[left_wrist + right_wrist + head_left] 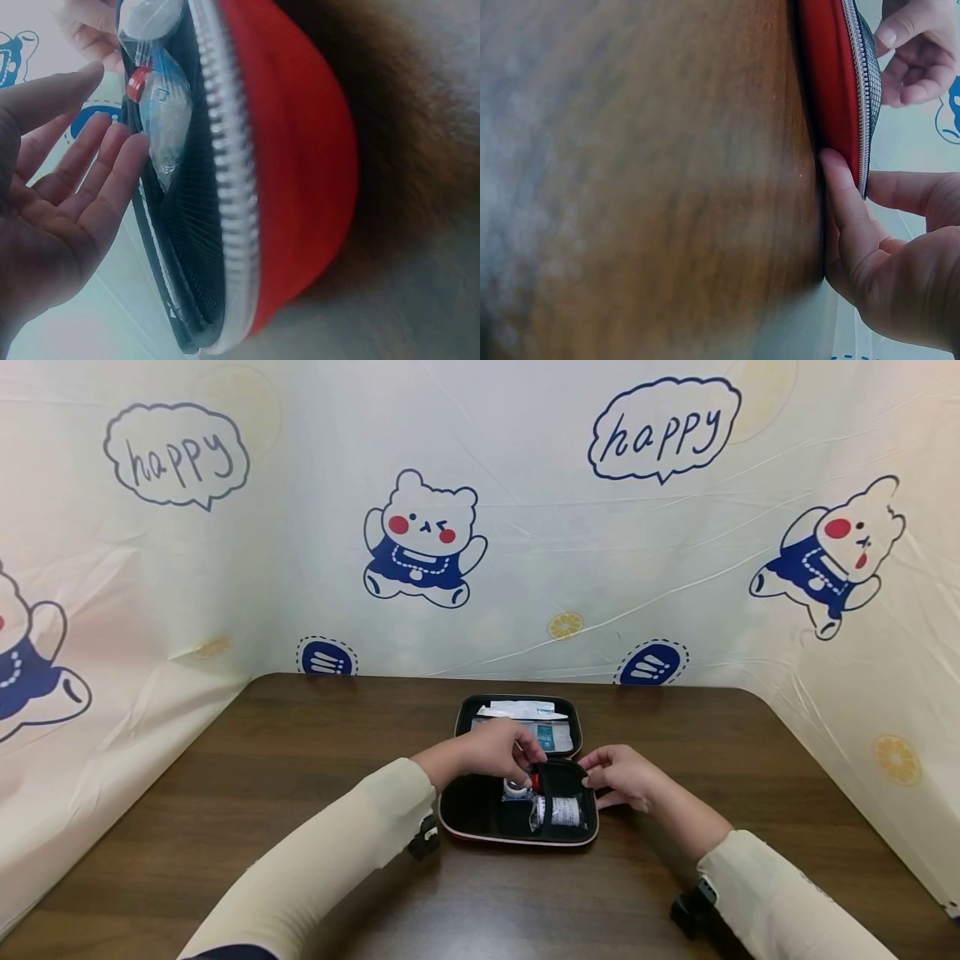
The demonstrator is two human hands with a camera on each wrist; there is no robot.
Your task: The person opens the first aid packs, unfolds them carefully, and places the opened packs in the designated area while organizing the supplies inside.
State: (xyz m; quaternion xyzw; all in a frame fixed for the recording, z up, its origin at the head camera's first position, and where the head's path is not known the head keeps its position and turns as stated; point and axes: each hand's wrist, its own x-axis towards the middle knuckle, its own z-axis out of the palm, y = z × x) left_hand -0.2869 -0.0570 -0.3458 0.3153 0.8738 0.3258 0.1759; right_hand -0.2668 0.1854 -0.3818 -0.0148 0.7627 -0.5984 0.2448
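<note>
A red zippered case (300, 172) lies unfolded on the table, its black inside (468, 810) facing up. My left hand (498, 747) hovers over the near half, fingers loosely extended and holding nothing. Close by its fingertips are a small red item (137, 84) and a clear plastic packet (169, 112). At the right side, my right hand (624, 777) grips the case's edge, fingers against the red shell and thumb at the zipper (864, 97). A wrapped white roll (566, 812) sits under a black strap in the near half.
White packets (521, 708) and a teal-and-white packet (551, 737) fill the case's far half. The brown wooden table (315, 743) reaches back to a printed curtain (525, 568) hanging behind and on both sides. Black wrist devices (693, 906) sit below the sleeves.
</note>
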